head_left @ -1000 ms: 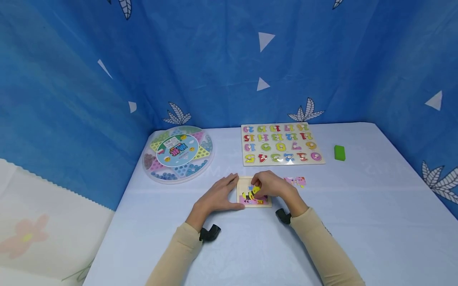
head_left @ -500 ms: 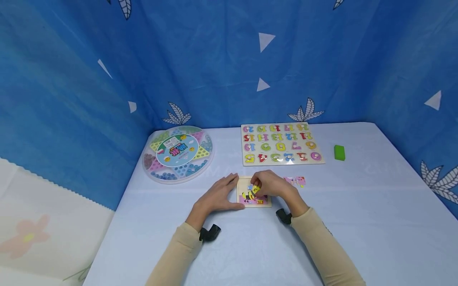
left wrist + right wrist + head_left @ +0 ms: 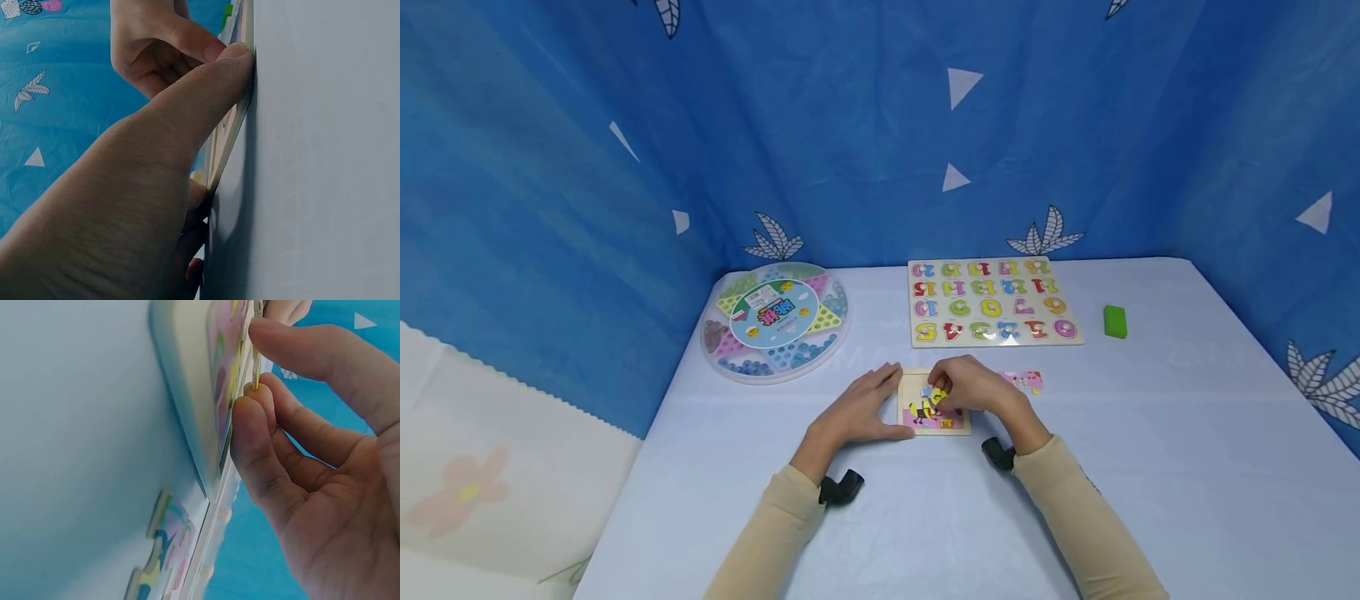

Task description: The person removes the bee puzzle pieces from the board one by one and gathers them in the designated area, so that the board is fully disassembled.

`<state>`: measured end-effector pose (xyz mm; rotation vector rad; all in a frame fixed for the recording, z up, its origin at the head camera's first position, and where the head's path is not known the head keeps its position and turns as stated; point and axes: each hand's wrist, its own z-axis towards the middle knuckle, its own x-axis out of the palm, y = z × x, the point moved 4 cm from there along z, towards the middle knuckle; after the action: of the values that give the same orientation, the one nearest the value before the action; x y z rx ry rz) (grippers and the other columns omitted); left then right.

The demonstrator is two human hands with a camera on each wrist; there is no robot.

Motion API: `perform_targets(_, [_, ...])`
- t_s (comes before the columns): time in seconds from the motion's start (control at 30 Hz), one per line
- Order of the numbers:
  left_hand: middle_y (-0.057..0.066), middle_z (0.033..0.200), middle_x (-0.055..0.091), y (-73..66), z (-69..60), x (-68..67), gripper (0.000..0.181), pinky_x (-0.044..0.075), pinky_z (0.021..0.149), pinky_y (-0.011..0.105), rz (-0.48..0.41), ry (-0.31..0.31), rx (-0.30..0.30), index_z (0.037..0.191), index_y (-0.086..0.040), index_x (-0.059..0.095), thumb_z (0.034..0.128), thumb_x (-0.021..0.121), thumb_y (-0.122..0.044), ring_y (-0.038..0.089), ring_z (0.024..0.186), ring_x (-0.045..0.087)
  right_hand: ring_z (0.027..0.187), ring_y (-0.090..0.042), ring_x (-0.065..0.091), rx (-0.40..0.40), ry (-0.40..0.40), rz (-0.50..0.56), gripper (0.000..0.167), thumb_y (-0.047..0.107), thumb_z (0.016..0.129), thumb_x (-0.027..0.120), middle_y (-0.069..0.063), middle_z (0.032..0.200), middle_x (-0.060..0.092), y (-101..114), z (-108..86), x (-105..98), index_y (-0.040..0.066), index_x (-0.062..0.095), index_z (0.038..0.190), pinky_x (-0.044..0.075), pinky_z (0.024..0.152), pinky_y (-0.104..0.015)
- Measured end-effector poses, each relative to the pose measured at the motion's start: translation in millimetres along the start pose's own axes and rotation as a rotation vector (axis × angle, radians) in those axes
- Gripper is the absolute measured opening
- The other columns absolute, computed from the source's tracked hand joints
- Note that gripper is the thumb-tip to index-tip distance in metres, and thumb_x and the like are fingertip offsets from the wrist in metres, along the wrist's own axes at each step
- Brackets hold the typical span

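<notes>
A small wooden jigsaw puzzle tray (image 3: 913,381) with a bee picture on pink lies in front of me. My left hand (image 3: 859,410) rests along its left side with fingers extended, the thumb touching the near-left corner and the fingertips the far-left one. Over the tray, my right hand (image 3: 973,387) pinches a thin puzzle piece (image 3: 256,365) between thumb and fingers. That piece stands roughly edge-on in the right wrist view, and its face is mostly hidden. Several loose pink puzzle pieces (image 3: 1028,381) lie right of the tray, partly behind the right hand.
Behind the tray is a wooden number puzzle board (image 3: 992,298). A round board game with a clear cover (image 3: 774,314) sits at the back left. One green block (image 3: 1115,322) lies at the right on the white table (image 3: 917,517). Blue cloth hangs behind.
The head view has shifted slightly. Both hands stay in nearly the same place on and over the tray, with only slight motion in the right fingers.
</notes>
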<state>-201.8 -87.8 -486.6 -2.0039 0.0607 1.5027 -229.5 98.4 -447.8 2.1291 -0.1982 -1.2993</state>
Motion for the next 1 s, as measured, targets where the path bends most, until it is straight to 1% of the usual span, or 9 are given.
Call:
perform_targets(0.23, [0.001, 0.164, 0.019, -0.6, -0.3, -0.1, 0.109, 0.023, 0.122, 0.043, 0.010, -0.010, 0.011, 0.156, -0.016, 0.022, 0.0746, 0.064, -0.074, 0.021, 0.152, 0.018, 0.079, -0.016, 0.054, 0.005, -0.009, 0.012, 0.033, 0.011, 0.076, 0.082, 0.000, 0.086, 0.061, -2, -4.8, -2, 0.009, 0.068, 0.106, 0.050, 0.074, -0.026])
perform_targets(0.53, [0.000, 0.164, 0.018, -1.2, -1.1, -0.6, 0.109, 0.023, 0.122, 0.044, 0.007, 0.000, -0.016, 0.156, -0.018, 0.021, 0.0737, 0.065, -0.074, 0.020, 0.152, 0.017, 0.079, -0.015, 0.054, -0.015, -0.027, 0.022, 0.033, 0.013, 0.076, 0.083, 0.000, 0.085, 0.061, -6, -10.8, -6, 0.008, 0.068, 0.105, 0.050, 0.074, -0.025])
perform_targets(0.77, [0.001, 0.164, 0.019, -1.7, -1.2, -0.5, 0.108, 0.023, 0.123, 0.044, 0.013, 0.000, -0.010, 0.156, -0.017, 0.022, 0.0745, 0.066, -0.072, 0.020, 0.152, 0.017, 0.079, -0.016, 0.054, -0.007, -0.037, 0.031, 0.033, 0.011, 0.075, 0.083, -0.001, 0.085, 0.061, -10, -16.9, -11, 0.007, 0.069, 0.104, 0.050, 0.072, -0.025])
perform_targets(1.0, [0.001, 0.165, 0.018, -1.7, -1.1, -1.1, 0.109, 0.021, 0.123, 0.042, 0.008, 0.003, -0.016, 0.156, -0.017, 0.020, 0.0747, 0.066, -0.072, 0.019, 0.152, 0.016, 0.079, -0.016, 0.053, -0.013, -0.048, 0.028, 0.034, 0.011, 0.074, 0.084, -0.002, 0.085, 0.061, -20, -21.2, -15, 0.007, 0.068, 0.104, 0.050, 0.071, -0.025])
